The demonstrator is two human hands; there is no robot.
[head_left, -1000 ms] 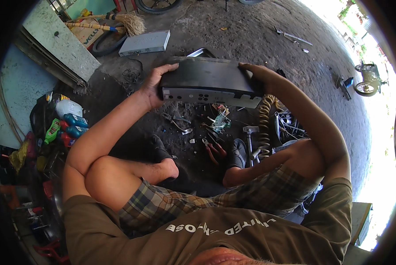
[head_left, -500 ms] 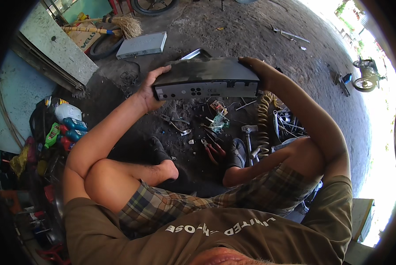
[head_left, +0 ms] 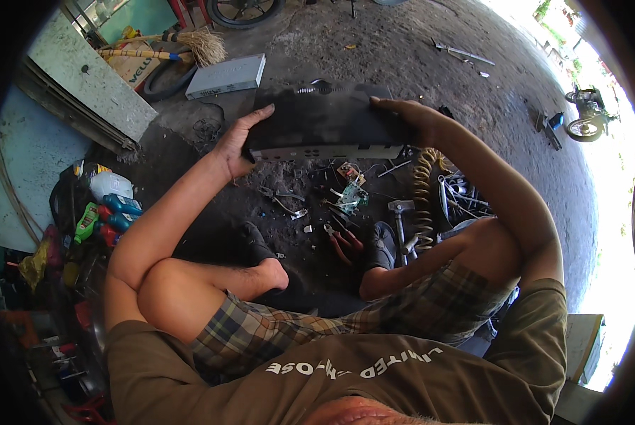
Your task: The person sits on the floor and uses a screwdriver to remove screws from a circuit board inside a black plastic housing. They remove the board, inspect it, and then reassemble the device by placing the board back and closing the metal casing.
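Observation:
Both my hands hold up a flat black electronics box (head_left: 324, 122) by its two ends, in front of me above the floor. Its narrow grey back panel with round sockets faces me, and the dark top shows. My left hand (head_left: 241, 142) grips the left end, thumb on top. My right hand (head_left: 416, 122) wraps round the right end; part of its fingers is hidden. On the floor beneath lie a green circuit board (head_left: 353, 196), red-handled pliers (head_left: 344, 244), other pliers (head_left: 283, 198) and a hammer (head_left: 401, 219).
A coiled hose (head_left: 424, 191) and a heap of metal parts (head_left: 462, 198) lie to the right. Several bottles (head_left: 123, 203) stand at left. Farther off are a flat grey box (head_left: 227, 76), a straw broom (head_left: 204, 46) and a motorbike (head_left: 588, 117).
The black box has tilted in my hands, so more of its top shows and its back panel looks narrower. My right hand has shifted slightly left with it.

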